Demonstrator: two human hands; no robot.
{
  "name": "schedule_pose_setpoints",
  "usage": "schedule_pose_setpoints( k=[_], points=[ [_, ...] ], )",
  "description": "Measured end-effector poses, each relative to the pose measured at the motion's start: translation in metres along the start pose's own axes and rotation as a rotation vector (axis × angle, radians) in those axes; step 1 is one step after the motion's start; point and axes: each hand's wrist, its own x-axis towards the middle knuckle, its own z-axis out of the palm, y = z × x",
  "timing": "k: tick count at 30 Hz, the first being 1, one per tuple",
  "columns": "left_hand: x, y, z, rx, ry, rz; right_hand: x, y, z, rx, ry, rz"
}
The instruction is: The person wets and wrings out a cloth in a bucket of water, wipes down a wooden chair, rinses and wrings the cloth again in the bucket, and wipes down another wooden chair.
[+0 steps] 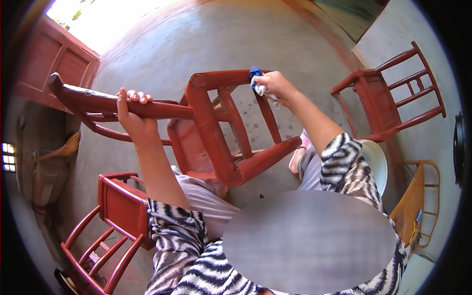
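A red wooden chair (204,118) is tilted over in front of my legs, its frame and rungs turned upward. My left hand (136,118) is wrapped around one long post of this chair, on the left side. In my right hand (279,87) is a bunched blue and white cloth (255,78). The cloth touches the far right corner of the chair's frame, where a rail meets a leg. My fingers hide part of the cloth.
Another red chair (376,98) stands at the right by the wall. A third red chair (123,201) is at my lower left. A pale basin (376,162) and a bamboo chair (418,201) are on my right. A broom (66,147) leans at the left.
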Motion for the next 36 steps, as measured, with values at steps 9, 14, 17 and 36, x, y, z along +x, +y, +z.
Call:
schedule_pose_setpoints(
  k=[9, 14, 17, 36],
  points=[
    [-0.001, -0.003, 0.004, -0.01, -0.023, -0.024, -0.065, -0.046, 0.046, -0.393, 0.089, -0.849],
    [0.003, -0.006, 0.009, -0.067, 0.041, 0.035, -0.068, -0.041, 0.061, -0.828, 0.09, -1.234],
    [0.002, -0.007, 0.009, -0.082, 0.043, 0.027, -0.065, -0.036, 0.059, -0.722, 0.078, -1.099],
    [-0.008, -0.004, 0.018, 0.066, 0.176, 0.053, -0.07, -0.077, 0.086, -1.484, -0.32, -0.559]
  ],
)
